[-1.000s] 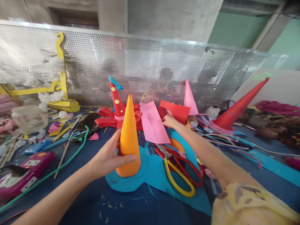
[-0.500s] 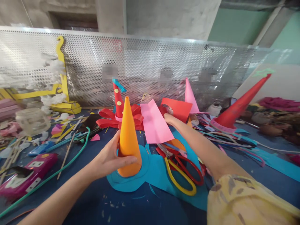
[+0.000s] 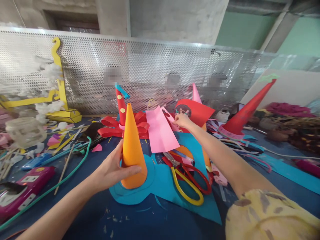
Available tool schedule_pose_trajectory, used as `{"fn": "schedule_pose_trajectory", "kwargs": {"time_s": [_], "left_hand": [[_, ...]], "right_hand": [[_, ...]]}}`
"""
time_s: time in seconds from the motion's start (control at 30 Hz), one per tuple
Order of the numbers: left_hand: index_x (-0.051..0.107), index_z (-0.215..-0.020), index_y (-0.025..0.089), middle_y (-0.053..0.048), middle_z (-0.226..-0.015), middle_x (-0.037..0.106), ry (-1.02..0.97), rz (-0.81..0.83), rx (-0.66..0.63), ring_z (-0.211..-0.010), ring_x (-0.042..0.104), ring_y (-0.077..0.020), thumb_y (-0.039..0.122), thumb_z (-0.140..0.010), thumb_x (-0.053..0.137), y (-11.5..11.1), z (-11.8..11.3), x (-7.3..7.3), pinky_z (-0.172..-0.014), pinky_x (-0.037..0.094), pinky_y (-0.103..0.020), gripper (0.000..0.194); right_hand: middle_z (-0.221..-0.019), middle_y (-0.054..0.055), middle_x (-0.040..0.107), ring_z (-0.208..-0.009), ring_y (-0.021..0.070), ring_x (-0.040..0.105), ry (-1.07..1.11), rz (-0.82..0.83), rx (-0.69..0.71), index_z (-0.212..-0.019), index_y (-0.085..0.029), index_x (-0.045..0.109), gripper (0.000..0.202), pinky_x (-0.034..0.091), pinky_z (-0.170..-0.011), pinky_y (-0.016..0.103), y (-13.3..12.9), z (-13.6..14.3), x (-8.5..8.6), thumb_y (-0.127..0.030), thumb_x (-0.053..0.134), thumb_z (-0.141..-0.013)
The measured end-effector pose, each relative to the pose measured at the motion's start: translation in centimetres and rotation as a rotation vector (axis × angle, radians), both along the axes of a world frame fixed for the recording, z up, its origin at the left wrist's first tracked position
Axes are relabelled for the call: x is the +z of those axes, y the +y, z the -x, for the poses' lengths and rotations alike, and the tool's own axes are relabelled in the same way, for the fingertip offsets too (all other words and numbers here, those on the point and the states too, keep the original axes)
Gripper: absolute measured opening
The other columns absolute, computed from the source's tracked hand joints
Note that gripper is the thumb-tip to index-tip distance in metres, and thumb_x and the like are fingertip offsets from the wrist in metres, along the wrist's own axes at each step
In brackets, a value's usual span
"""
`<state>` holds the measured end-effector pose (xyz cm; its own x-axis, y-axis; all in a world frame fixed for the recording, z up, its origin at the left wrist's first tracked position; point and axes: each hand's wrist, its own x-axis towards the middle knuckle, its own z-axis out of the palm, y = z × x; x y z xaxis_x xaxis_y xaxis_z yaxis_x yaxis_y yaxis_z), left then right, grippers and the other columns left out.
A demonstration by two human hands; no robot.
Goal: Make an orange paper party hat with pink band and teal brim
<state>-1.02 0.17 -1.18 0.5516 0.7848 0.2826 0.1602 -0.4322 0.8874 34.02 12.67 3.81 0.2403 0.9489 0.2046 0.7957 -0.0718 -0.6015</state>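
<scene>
My left hand (image 3: 116,168) is wrapped round the lower part of an upright orange cone (image 3: 133,150), which stands on a blue paper piece (image 3: 125,196) with a rounded outline. My right hand (image 3: 182,120) reaches to the back of the pile, its fingers pinched together beside a red sheet (image 3: 200,111) and a dark round thing; what they hold is too small to name. Between the hands lies a folded pink sheet (image 3: 162,133). Scissors with yellow and red handles (image 3: 188,190) rest on blue paper (image 3: 210,210) at the right of the cone.
Behind the cone stands a dotted red cone (image 3: 121,106) with red ribbon loops (image 3: 110,126). A tall red cone (image 3: 250,108) leans at the right. A purple power strip (image 3: 30,186), a green cord (image 3: 75,170) and a jar (image 3: 25,131) are at the left. A perforated screen (image 3: 87,66) runs behind.
My right hand has come away from behind the red sheet's edge, and that sheet is lifted and bent. The view has shifted slightly right. My left hand keeps its hold on the orange cone.
</scene>
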Motion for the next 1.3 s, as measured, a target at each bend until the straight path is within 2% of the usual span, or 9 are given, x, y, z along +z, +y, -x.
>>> {"fn": "schedule_pose_trajectory", "kwargs": {"time_s": [0.23, 0.47, 0.73, 0.8, 0.9, 0.97, 1.03, 1.17, 1.3], "left_hand": [[0.044, -0.120, 0.022, -0.005, -0.103, 0.061, -0.079, 0.025, -0.019, -0.093, 0.062, -0.0241, 0.036, -0.076, 0.074, -0.4, -0.8, 0.4, -0.079, 0.056, -0.040, 0.055], [0.043, -0.122, 0.022, -0.005, -0.105, 0.059, -0.105, -0.028, -0.034, -0.095, 0.061, -0.0243, 0.035, -0.076, 0.075, -0.4, -0.8, 0.0, -0.079, 0.056, -0.039, 0.057], [0.038, -0.135, 0.025, -0.013, -0.135, 0.050, -0.132, -0.082, -0.068, -0.125, 0.050, -0.0317, 0.035, -0.073, 0.077, -0.7, 0.6, 1.6, -0.101, 0.046, -0.051, 0.074], [0.045, -0.127, 0.026, -0.010, -0.132, 0.052, -0.246, -0.170, 0.055, -0.124, 0.050, -0.0291, 0.036, -0.076, 0.074, -1.9, 1.1, 2.4, -0.103, 0.045, -0.050, 0.059], [0.055, -0.103, 0.025, -0.002, -0.100, 0.060, -0.399, -0.347, 0.357, -0.098, 0.060, -0.0194, 0.032, -0.083, 0.067, -4.9, 1.3, 3.4, -0.093, 0.051, -0.041, 0.024], [0.057, -0.092, 0.023, 0.001, -0.087, 0.059, -0.375, -0.402, 0.425, -0.084, 0.060, -0.0153, 0.029, -0.086, 0.063, -7.2, 0.7, 3.4, -0.085, 0.053, -0.036, 0.010], [0.056, -0.096, 0.023, 0.000, -0.092, 0.062, -0.299, -0.362, 0.337, -0.086, 0.062, -0.0163, 0.030, -0.088, 0.060, -9.1, -0.3, 3.2, -0.084, 0.053, -0.036, 0.011], [0.044, -0.118, 0.024, -0.009, -0.118, 0.062, -0.182, -0.091, 0.052, -0.105, 0.061, -0.0230, 0.035, -0.081, 0.068, -11.1, -2.6, 2.4, -0.089, 0.051, -0.041, 0.046], [0.041, -0.117, 0.020, -0.005, -0.094, 0.067, -0.261, 0.230, -0.198, -0.086, 0.064, -0.0193, 0.032, -0.080, 0.068, -11.2, -3.4, 2.5, -0.076, 0.052, -0.035, 0.047]], "right_hand": [[-0.095, 0.003, 0.065, -0.073, 0.0129, 0.064, 0.083, -0.286, -0.079, -0.108, -0.014, 0.060, 0.022, 0.056, -0.064, 0.029, -2.1, -1.2, 4.7, -0.030, 0.059, -0.093], [-0.076, -0.001, 0.063, -0.061, 0.0101, 0.062, 0.199, -0.682, -0.008, -0.094, -0.018, 0.057, 0.012, 0.047, -0.051, 0.020, -4.9, -1.2, 10.3, -0.009, 0.056, -0.086], [-0.079, -0.002, 0.065, -0.063, 0.0119, 0.059, 0.285, -0.978, 0.093, -0.083, -0.029, 0.053, 0.010, 0.041, -0.047, 0.025, -13.3, 1.6, 15.4, -0.022, 0.058, -0.087], [-0.075, -0.001, 0.064, -0.059, 0.0139, 0.058, 0.324, -1.021, 0.173, -0.076, -0.031, 0.057, 0.012, 0.037, -0.045, 0.028, -16.3, 2.5, 15.4, -0.022, 0.065, -0.081], [-0.064, 0.000, 0.058, -0.053, 0.0155, 0.056, 0.404, -1.025, 0.160, -0.068, -0.030, 0.062, 0.015, 0.034, -0.041, 0.029, -20.6, 3.8, 14.5, -0.018, 0.070, -0.072], [-0.058, 0.000, 0.055, -0.050, 0.0157, 0.053, 0.423, -0.960, 0.161, -0.066, -0.031, 0.063, 0.013, 0.033, -0.039, 0.029, -22.8, 4.7, 13.5, -0.021, 0.070, -0.071], [-0.054, -0.001, 0.055, -0.046, 0.0147, 0.049, 0.442, -0.857, 0.167, -0.067, -0.031, 0.064, 0.010, 0.032, -0.038, 0.028, -24.2, 5.6, 12.3, -0.024, 0.068, -0.073], [-0.051, -0.001, 0.055, -0.041, 0.0121, 0.049, 0.509, -0.653, 0.202, -0.070, -0.027, 0.062, 0.007, 0.035, -0.037, 0.027, -24.7, 7.5, 9.4, -0.022, 0.063, -0.075], [-0.050, -0.001, 0.058, -0.041, 0.0107, 0.052, 0.564, -0.547, 0.198, -0.073, -0.023, 0.061, 0.003, 0.041, -0.039, 0.024, -23.8, 8.6, 7.1, -0.024, 0.063, -0.073]]}}
